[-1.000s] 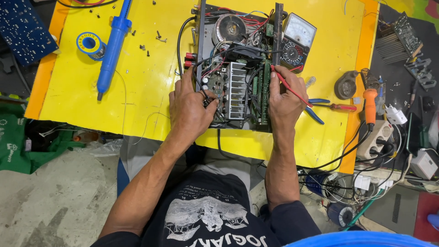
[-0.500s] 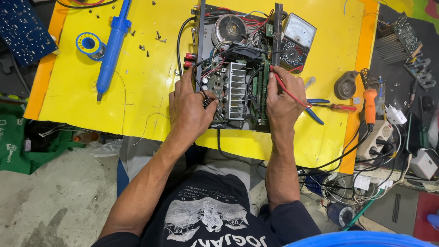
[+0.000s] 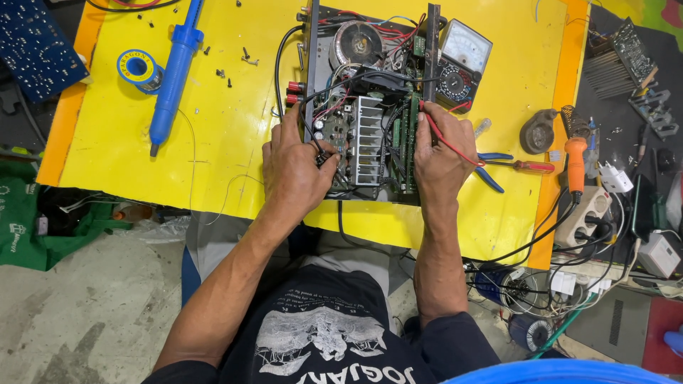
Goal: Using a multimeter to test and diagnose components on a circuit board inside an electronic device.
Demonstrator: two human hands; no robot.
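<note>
So we've got the opened amplifier chassis (image 3: pixel 366 107) sitting lid-off in the middle of the yellow counter (image 3: pixel 213 142), pulled close to the near edge so both forearms can come in from below and work over the boards. Our left hand (image 3: pixel 295 167) rests on the near-left corner of the chassis, fingers curled down onto the small circuit board (image 3: pixel 334 135) beside the finned heatsink (image 3: pixel 366 142); its grip looks pressed together around a bit of black wiring there, though we can't tell exactly what it's pinching. Our right hand (image 3: pixel 441 153) sits on the right side rail and pinches a red probe lead (image 3: pixel 445 139), tip angled up and in toward the upright green board (image 3: pixel 409 135), which probably gives a steady rest for a fine touch. The analog multimeter (image 3: pixel 462 60) is propped just beside the chassis at the far right, dial facing us, handy for a glance. Further off: a blue desoldering pump (image 3: pixel 174 71) and solder reel (image 3: pixel 139 67) to the left with loose screws near them, blue-handled pliers (image 3: pixel 491 171) and a red screwdriver (image 3: pixel 526 166) right of the hand, and an orange soldering iron (image 3: pixel 575 160) at the counter's edge
</note>
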